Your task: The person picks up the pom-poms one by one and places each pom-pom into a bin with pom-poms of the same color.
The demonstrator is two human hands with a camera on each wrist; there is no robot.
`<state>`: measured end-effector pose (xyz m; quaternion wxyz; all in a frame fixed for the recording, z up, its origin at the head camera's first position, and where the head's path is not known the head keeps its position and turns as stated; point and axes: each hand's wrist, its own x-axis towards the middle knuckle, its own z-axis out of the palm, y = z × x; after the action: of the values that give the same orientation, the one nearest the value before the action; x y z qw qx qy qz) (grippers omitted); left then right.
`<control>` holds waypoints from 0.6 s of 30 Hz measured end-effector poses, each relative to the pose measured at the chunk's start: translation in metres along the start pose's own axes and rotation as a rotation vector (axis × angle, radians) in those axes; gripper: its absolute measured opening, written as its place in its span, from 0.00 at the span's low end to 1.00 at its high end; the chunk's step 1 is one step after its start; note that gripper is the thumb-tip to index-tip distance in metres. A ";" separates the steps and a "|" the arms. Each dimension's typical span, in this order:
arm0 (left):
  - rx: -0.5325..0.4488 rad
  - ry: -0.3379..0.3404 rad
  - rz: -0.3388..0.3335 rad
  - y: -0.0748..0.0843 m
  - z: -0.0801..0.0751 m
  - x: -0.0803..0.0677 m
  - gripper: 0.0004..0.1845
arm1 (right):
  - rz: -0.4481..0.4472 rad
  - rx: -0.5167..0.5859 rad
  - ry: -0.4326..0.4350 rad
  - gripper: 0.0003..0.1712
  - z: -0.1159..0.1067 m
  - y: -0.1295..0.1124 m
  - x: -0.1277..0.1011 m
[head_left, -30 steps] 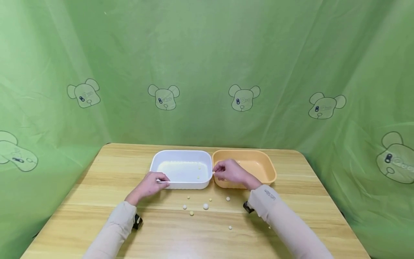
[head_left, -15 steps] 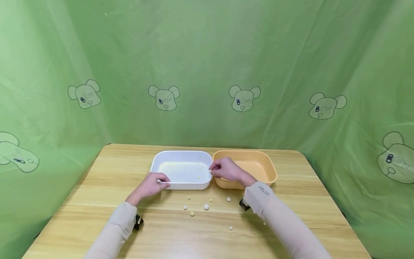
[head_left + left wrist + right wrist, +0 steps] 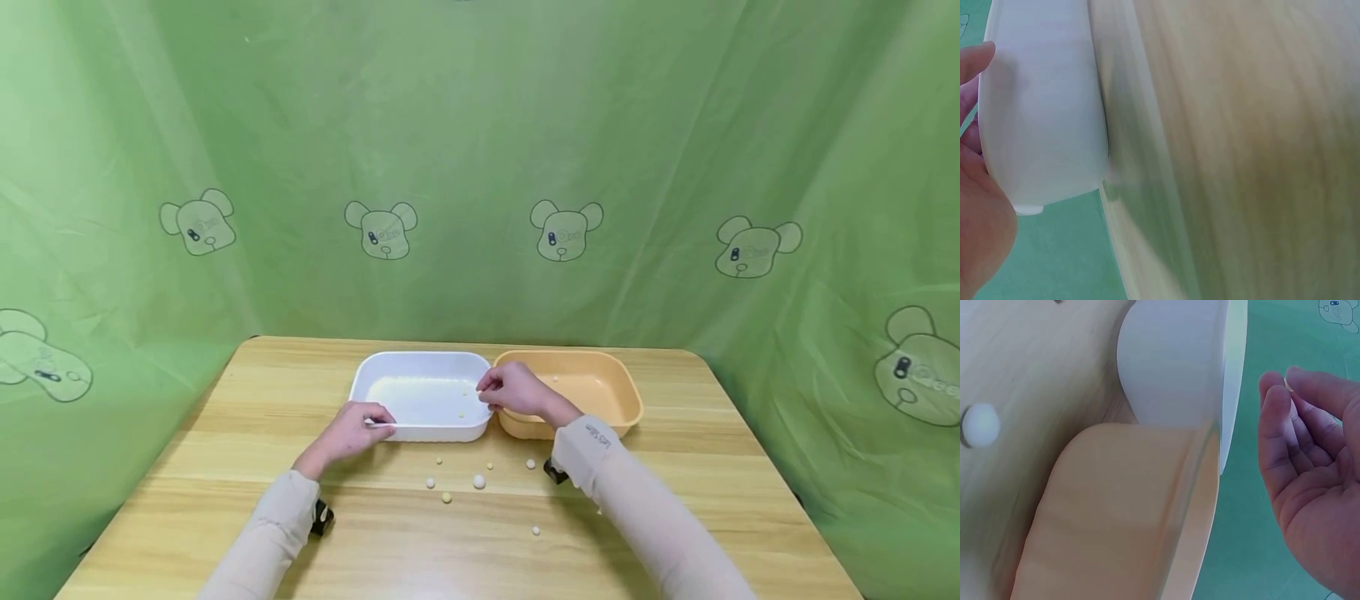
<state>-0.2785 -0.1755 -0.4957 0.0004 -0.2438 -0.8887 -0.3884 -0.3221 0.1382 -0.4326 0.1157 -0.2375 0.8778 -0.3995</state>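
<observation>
My left hand grips the near rim of a white plastic basin, thumb outside its front wall. In the left wrist view the left hand shows at the basin's edge. My right hand is over the place where the white basin meets an orange basin, fingertips above the white one's right end. Thumb and fingers pinch a small pale yellow ball, mostly hidden by the fingertips. Two tiny yellow balls lie inside the white basin, and a pale ball is in the orange one.
Several small balls lie on the wooden table before the basins, among them a larger white ball, a yellow ball and a white ball. A green curtain hangs behind and at both sides.
My right hand has moved left with the small yellow ball, from the orange basin's left edge to over the white basin's right end. The left hand keeps its grip on the rim.
</observation>
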 end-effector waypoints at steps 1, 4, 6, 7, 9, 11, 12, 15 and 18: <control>-0.002 0.001 0.000 0.000 0.000 0.000 0.05 | 0.002 0.002 0.001 0.08 0.001 0.000 0.001; -0.010 0.006 -0.001 -0.001 0.001 0.000 0.04 | 0.003 0.011 0.003 0.09 0.002 0.000 0.003; -0.011 0.008 -0.003 0.000 0.000 0.000 0.04 | 0.000 0.021 0.005 0.09 0.002 0.000 0.004; -0.013 0.009 -0.005 0.000 0.000 0.000 0.04 | 0.002 0.026 0.006 0.09 0.002 0.001 0.005; -0.013 0.010 -0.003 0.000 0.000 0.001 0.04 | 0.001 0.032 0.007 0.09 0.002 0.001 0.006; -0.007 0.012 0.004 -0.001 0.000 0.001 0.03 | 0.010 0.035 0.006 0.09 0.002 0.001 0.006; -0.004 0.013 0.008 -0.001 0.000 0.001 0.03 | 0.013 0.035 0.006 0.09 0.002 0.001 0.006; -0.003 0.015 0.013 -0.001 0.000 0.000 0.02 | 0.022 0.017 0.007 0.09 0.002 0.001 0.008; -0.006 0.014 0.012 -0.001 0.001 0.000 0.03 | 0.024 -0.008 0.015 0.08 0.002 0.003 0.010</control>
<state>-0.2790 -0.1757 -0.4968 0.0081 -0.2466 -0.8859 -0.3928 -0.3310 0.1333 -0.4359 0.1130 -0.2246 0.8830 -0.3963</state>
